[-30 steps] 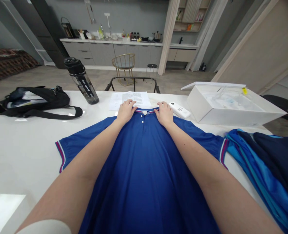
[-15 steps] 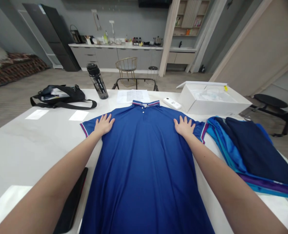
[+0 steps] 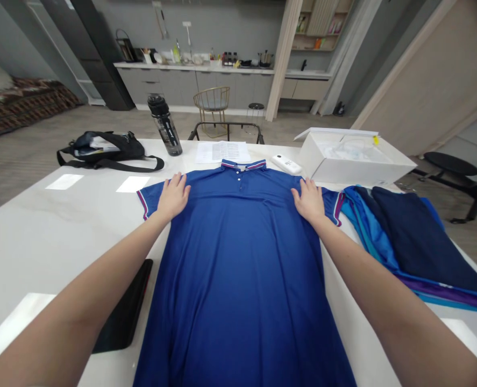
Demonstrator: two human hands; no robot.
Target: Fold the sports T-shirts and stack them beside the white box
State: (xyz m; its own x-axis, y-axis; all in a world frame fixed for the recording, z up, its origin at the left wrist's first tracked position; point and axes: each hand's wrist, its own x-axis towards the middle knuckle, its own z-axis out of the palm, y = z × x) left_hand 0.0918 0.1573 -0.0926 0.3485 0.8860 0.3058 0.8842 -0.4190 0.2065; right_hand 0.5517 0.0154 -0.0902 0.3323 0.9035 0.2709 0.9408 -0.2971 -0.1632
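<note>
A blue polo shirt (image 3: 242, 258) lies spread on the white table, collar at the far end, with red-and-white trim on collar and sleeve cuffs. My left hand (image 3: 173, 196) rests on its left shoulder, beside the sleeve, fingers stretched forward. On the opposite shoulder lies my right hand (image 3: 310, 200), also with fingers extended and not wrapped round anything. A horizontal crease runs across the chest between the hands. The shirt's bottom hem is out of view.
Folded clothes (image 3: 424, 242) are piled at the right, behind them an open white box (image 3: 351, 164). Beyond the collar lie papers (image 3: 222, 152) and a white device (image 3: 286, 163). A bottle (image 3: 165, 126), black bag (image 3: 107, 150) and dark flat object (image 3: 125, 312) are on the left.
Both hands stay on the shoulders, their fingers now closer together and backs more raised. A crease has appeared across the shirt's chest. The camera view has shifted slightly.
</note>
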